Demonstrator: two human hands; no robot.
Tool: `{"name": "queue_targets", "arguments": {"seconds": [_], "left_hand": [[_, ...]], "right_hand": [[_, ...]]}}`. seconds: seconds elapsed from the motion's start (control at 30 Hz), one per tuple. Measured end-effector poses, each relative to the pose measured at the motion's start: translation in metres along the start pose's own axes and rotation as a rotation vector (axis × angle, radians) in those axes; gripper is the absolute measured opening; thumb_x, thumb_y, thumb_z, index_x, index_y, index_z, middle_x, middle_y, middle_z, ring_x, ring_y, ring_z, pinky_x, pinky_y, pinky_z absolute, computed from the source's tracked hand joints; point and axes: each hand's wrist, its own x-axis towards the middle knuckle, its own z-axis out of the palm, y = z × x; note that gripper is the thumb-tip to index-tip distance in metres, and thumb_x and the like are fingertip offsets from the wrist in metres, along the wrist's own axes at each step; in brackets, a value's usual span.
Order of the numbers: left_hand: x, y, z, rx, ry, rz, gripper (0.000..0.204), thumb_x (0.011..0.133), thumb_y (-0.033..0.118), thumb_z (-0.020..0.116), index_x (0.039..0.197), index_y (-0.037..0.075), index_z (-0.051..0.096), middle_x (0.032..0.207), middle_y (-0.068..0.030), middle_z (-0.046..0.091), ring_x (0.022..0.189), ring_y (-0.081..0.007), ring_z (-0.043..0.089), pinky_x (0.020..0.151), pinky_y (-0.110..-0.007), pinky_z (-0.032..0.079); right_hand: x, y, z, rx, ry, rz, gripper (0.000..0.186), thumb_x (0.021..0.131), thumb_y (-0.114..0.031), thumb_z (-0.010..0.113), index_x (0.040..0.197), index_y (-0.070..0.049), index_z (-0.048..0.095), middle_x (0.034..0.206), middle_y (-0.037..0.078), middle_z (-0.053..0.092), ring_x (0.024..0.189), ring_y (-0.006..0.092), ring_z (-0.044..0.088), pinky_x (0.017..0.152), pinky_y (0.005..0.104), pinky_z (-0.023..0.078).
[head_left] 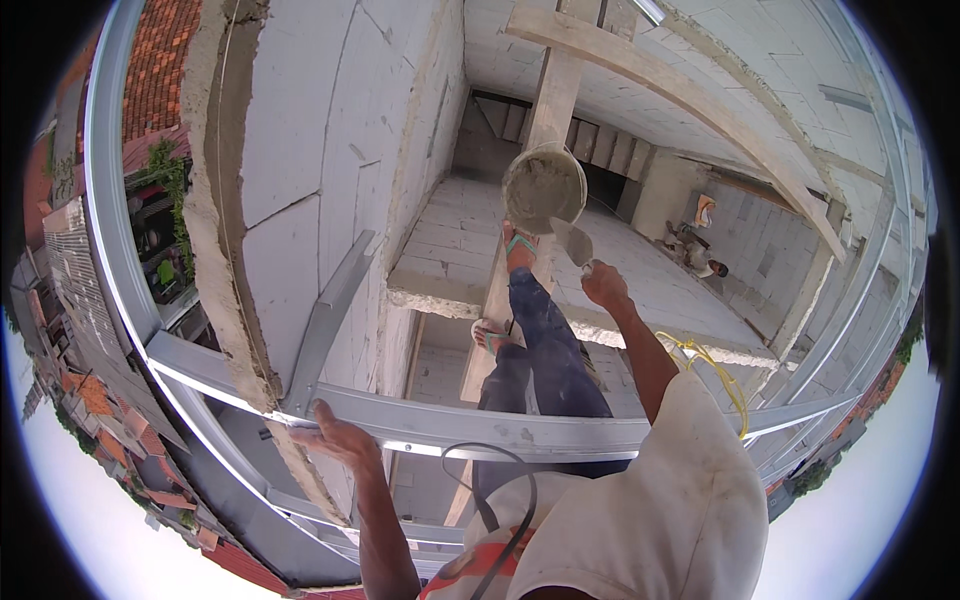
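My right hand (pixel 604 285) is closed on the handle of a trowel. The trowel's mortar-smeared blade (pixel 573 243) slants up to the rim of a bucket (pixel 578 190). Wet grey mortar (pixel 540 183) lies in the bucket, which stands on a wooden plank by my forward sandalled foot (pixel 519 243). At lower left, my left hand (pixel 340 440) rests against a silver metal beam (pixel 440 425) with thumb and fingers apart. Close by its fingers are the mortared top edge of the block wall (pixel 262 375) and a slanted metal brace (pixel 330 310).
My feet are on a narrow wooden plank (pixel 556 100) high above lower floors. A long timber (pixel 680 85) crosses at upper right. A yellow cord (pixel 715 365) hangs by the beam at my right. Another person (pixel 700 255) is far below. Tiled roofs (pixel 155 70) lie outside, left.
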Motion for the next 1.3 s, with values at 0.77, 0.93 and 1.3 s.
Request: {"name": "queue_targets", "arguments": {"seconds": [0.77,0.93,1.3], "left_hand": [[-0.008,0.012,-0.001,0.356,0.129,-0.029,0.063,0.100,0.036,0.054,0.149,0.000,0.043,0.141,-0.0209,0.050,0.127,-0.0339,0.057,0.104,-0.049,0.052],[-0.013,0.021,0.012,0.255,0.116,-0.088,0.061,0.100,0.035,0.054,0.149,0.000,0.043,0.141,-0.0218,0.049,0.129,-0.0370,0.056,0.103,-0.047,0.055],[-0.008,0.015,-0.001,0.251,0.089,-0.091,0.063,0.100,0.034,0.056,0.152,0.000,0.041,0.144,-0.0232,0.047,0.132,-0.0386,0.054,0.106,-0.048,0.054]], "right_hand": [[0.191,-0.026,0.012,-0.661,0.092,-0.428,0.019,0.091,-0.020,0.064,0.096,-0.008,0.078,0.105,0.011,0.071,0.102,0.0293,0.075,0.074,0.0398,0.063],[0.216,-0.027,0.082,-0.641,-0.041,-0.595,0.013,0.086,-0.019,0.069,0.080,-0.013,0.080,0.107,0.006,0.072,0.105,0.0253,0.073,0.077,0.0355,0.064],[0.193,-0.026,0.045,0.802,-0.609,0.133,0.017,0.093,-0.020,0.067,0.086,-0.006,0.065,0.072,0.002,0.055,0.055,0.0133,0.050,0.048,0.0313,0.041]]}}
